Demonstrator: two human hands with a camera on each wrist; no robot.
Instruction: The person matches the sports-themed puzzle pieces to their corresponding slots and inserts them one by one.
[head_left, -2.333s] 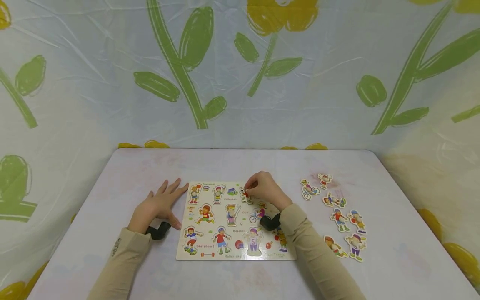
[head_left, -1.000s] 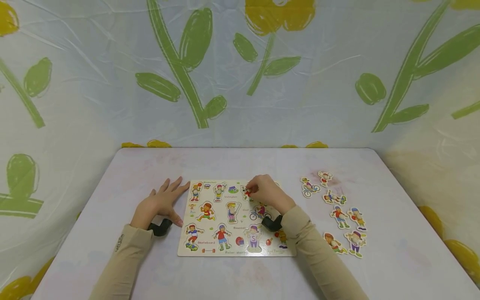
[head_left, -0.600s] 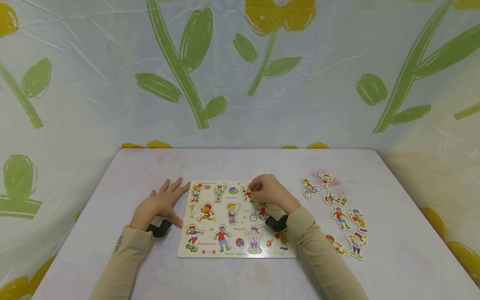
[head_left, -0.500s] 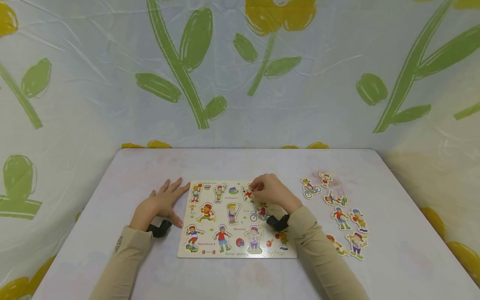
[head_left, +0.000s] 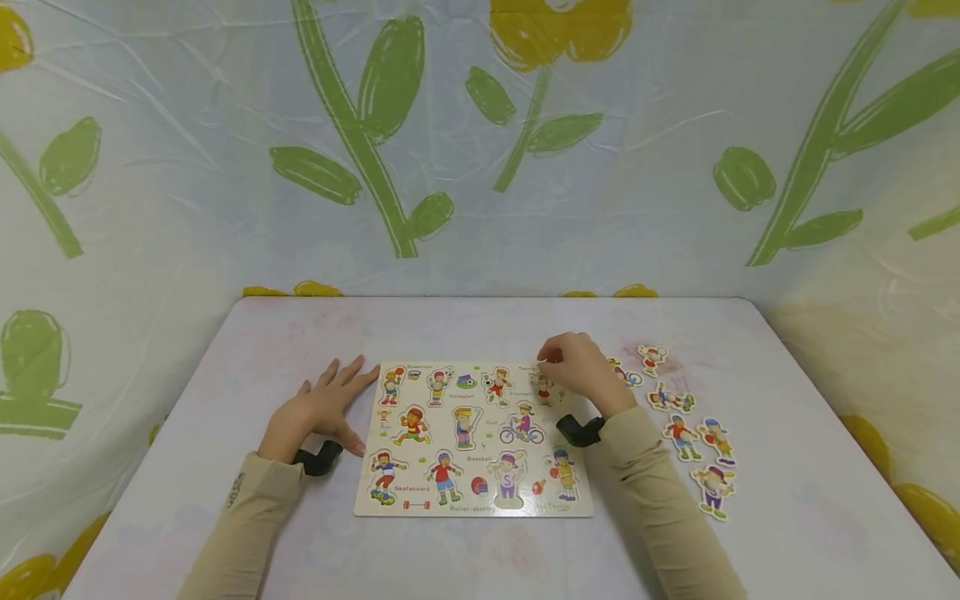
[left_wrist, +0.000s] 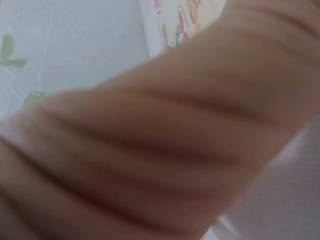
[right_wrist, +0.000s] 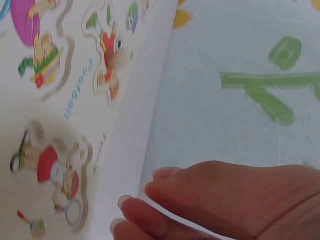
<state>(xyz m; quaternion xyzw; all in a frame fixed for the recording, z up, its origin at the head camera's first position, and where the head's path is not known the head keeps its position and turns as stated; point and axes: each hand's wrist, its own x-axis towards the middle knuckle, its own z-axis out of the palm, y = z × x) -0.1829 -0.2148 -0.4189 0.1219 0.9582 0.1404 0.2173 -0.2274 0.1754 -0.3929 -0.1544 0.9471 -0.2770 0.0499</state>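
Observation:
A wooden peg puzzle board (head_left: 450,475) printed with sporting children lies on the table. The football piece (head_left: 497,386), with its pale round knob, sits in its outline in the top row. My right hand (head_left: 585,371) is in the air near the board's top right corner, over the tennis outline (right_wrist: 55,172). Its fingers are loosely bent, and the right wrist view shows nothing between thumb and fingertips. With fingers spread, my left hand (head_left: 318,412) rests flat on the table, its thumb and index fingertips at the board's left edge. Blurred skin fills most of the left wrist view.
Loose puzzle pieces lie right of the board: a tennis player (head_left: 652,360), a skateboarder (head_left: 671,398), a roller skater (head_left: 681,437), a table tennis player (head_left: 717,442) and a baseball player (head_left: 713,490). My right hand partly covers a cyclist piece (head_left: 628,377). Flowered cloth (head_left: 600,242) stands behind the table.
My right hand has let go of the football piece, which stays in its outline, and has moved right and away from it. The right forearm now covers the runner piece. The left hand stays put.

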